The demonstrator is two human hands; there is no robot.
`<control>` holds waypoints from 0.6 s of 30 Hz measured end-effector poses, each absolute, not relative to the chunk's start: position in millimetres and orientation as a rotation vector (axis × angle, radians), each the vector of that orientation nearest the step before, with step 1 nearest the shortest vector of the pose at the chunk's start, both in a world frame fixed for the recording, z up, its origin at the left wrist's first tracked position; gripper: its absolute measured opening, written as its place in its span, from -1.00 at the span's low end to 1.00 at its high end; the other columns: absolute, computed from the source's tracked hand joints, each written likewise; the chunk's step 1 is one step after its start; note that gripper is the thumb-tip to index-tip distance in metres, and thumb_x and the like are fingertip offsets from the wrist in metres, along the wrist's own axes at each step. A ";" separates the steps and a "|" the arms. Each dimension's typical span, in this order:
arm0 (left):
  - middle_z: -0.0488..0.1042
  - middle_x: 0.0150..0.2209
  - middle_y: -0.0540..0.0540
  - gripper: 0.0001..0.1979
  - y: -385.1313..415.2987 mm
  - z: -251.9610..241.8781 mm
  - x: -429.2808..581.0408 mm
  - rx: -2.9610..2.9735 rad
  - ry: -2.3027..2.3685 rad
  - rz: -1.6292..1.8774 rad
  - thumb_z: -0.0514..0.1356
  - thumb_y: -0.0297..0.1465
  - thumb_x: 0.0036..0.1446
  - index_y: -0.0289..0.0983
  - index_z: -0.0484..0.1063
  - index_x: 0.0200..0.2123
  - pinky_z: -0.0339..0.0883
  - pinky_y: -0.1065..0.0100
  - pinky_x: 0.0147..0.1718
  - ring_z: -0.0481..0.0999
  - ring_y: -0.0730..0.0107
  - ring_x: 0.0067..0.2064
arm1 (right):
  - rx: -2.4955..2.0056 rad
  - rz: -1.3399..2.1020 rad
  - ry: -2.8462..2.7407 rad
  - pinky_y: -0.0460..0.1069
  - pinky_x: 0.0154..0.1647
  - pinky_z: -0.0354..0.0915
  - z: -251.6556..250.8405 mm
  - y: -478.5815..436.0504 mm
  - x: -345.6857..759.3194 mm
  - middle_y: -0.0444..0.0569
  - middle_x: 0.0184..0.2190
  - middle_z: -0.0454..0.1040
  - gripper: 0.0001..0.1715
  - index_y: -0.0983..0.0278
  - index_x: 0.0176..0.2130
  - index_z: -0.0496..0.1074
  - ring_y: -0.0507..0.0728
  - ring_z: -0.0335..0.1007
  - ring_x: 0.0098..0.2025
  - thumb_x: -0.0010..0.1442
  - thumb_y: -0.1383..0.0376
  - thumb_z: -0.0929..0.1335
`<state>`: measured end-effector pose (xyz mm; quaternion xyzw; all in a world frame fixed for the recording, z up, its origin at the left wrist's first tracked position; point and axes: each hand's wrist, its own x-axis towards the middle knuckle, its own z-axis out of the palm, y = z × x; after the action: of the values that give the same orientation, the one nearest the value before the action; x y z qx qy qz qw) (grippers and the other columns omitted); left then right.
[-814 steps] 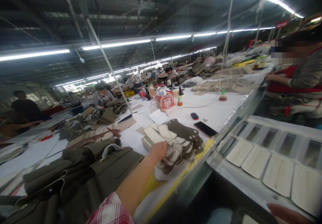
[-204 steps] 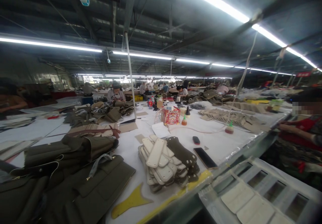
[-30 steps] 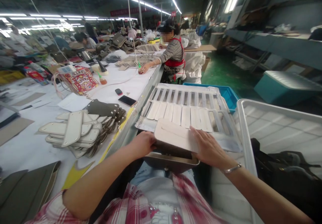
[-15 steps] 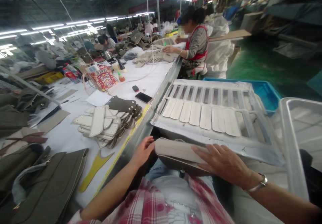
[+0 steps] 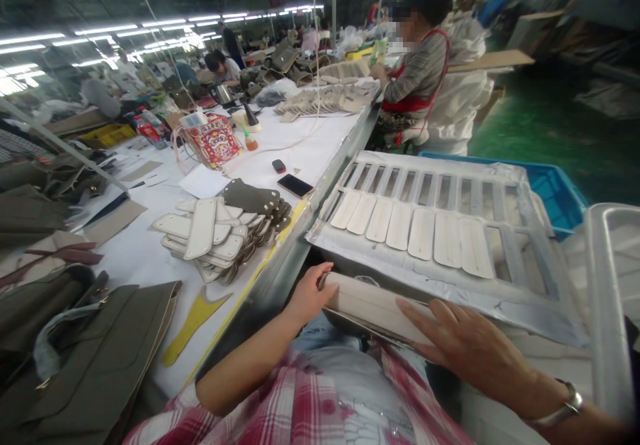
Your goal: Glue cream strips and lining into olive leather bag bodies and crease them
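Observation:
A handbag (image 5: 375, 302) with a long beige face turned up and a dark side below lies across my lap. My left hand (image 5: 311, 295) is closed around its left end, thumb on top and fingers at the far edge. Stretched out over its right part, my right hand (image 5: 465, 338) rests with the fingers lying flat on the beige face. Just beyond it a slotted white rack (image 5: 345, 235) carries a row of cream rounded strips (image 5: 399, 226). The bag's underside is hidden.
On the table at left are stacked cream and dark leather pieces (image 5: 220, 232), a yellow-green template (image 5: 193, 328), a phone (image 5: 295, 185) and dark bags (image 5: 110, 352). A co-worker (image 5: 420, 65) sits at the far end. A blue crate (image 5: 555, 188) and clear bin (image 5: 605, 285) stand right.
My left hand has come onto the bag's left end, its thumb now over the top. The right hand stays on the bag. My view has shifted left, so everything sits farther right.

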<state>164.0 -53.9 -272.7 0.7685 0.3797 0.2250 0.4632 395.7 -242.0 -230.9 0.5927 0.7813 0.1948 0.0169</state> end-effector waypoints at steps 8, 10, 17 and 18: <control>0.37 0.01 -0.15 -0.41 -49.1 -264.9 164.5 1.796 0.942 0.390 0.19 -0.49 -0.02 -0.28 0.16 0.12 0.21 0.28 0.05 0.39 0.34 -0.01 | 1.735 0.543 2.551 0.03 -0.43 0.15 -227.5 -237.3 402.6 -0.02 -0.39 0.29 -0.28 0.21 0.19 0.15 0.12 0.20 -0.43 0.10 0.05 0.33; 0.37 0.01 -0.14 -0.40 -48.6 -266.5 164.1 1.796 0.942 0.359 0.19 -0.49 -0.03 -0.29 0.15 0.13 0.19 0.28 0.06 0.38 0.34 -0.01 | 1.727 0.498 2.558 0.02 -0.45 0.16 -227.2 -235.2 403.1 -0.02 -0.38 0.30 -0.26 0.22 0.18 0.16 0.11 0.22 -0.44 0.09 0.01 0.33; 0.31 0.07 -0.23 -0.35 -29.3 -271.4 170.3 1.891 0.943 0.174 0.17 -0.51 -0.02 -0.35 0.08 0.17 0.17 0.23 0.08 0.34 0.27 0.06 | 1.791 0.160 2.478 -0.02 -0.49 0.19 -230.0 -219.3 399.7 0.11 -0.25 0.37 -0.23 0.23 0.14 0.22 0.12 0.32 -0.46 0.04 -0.06 0.33; 0.28 0.08 -0.25 -0.34 -29.1 -267.7 170.6 1.988 0.956 0.174 0.18 -0.50 -0.02 -0.35 0.07 0.17 0.15 0.20 0.09 0.31 0.23 0.08 | 1.792 0.096 2.462 -0.02 -0.49 0.20 -229.9 -216.4 399.2 0.14 -0.23 0.37 -0.24 0.23 0.13 0.23 0.13 0.34 -0.44 0.03 -0.05 0.34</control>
<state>170.6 -29.1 -267.7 0.8033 0.3863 0.0705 0.4478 399.2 -216.4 -229.9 0.5876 0.8072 0.0314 0.0471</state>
